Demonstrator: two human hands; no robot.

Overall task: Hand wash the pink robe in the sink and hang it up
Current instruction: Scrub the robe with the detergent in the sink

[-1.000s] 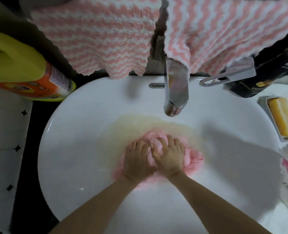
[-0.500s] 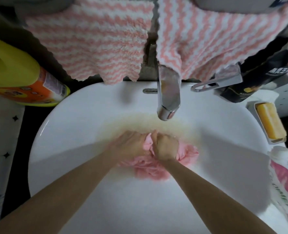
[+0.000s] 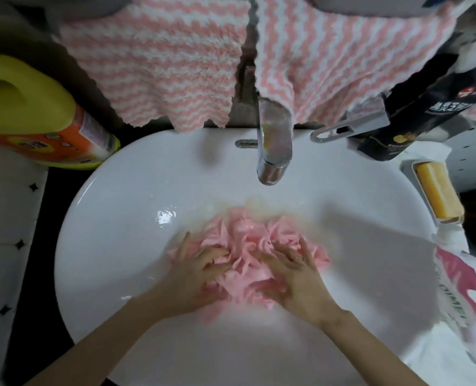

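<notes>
Washing stage: my left grip [image 3: 200,271] and right grip [image 3: 295,277] lie spread flat, seemingly holding nothing, pressing the pink robe [image 3: 248,238] bunched in the sink [image 3: 136,185]; next, gather and wring it.

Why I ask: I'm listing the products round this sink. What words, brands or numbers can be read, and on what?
"黑灵芝", white characters on the black pack; the rest is blurred.
Green letters on the white bag: too warped to read.
Label on the yellow jug: too blurred to read.
</notes>
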